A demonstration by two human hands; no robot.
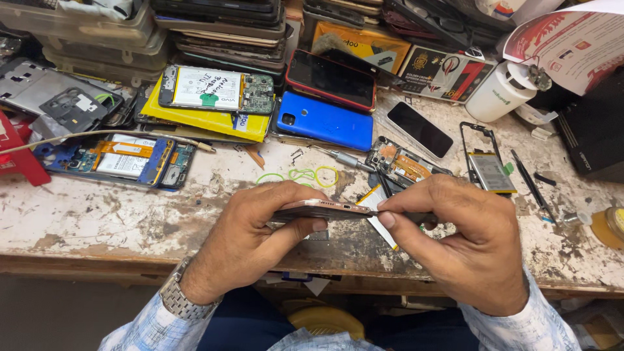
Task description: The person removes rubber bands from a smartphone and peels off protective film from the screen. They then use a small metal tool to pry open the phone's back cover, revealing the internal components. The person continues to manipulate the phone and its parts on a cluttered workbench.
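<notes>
My left hand (250, 237) grips a thin phone (318, 210) with a rose-gold edge, held flat and seen edge-on above the worn workbench (117, 214). My right hand (461, 244) pinches a dark slim tool (416, 216) against the phone's right end. A metal watch sits on my left wrist. The tool's tip is hidden between my fingers and the phone.
Opened phones lie behind: a blue one (325, 121), a red-edged one (331, 79), one with a bare battery on a yellow box (208, 89), another at left (123, 159). Green rubber bands (305, 175), a screwdriver (341, 158), a loose battery frame (489, 166), a white bottle (497, 92).
</notes>
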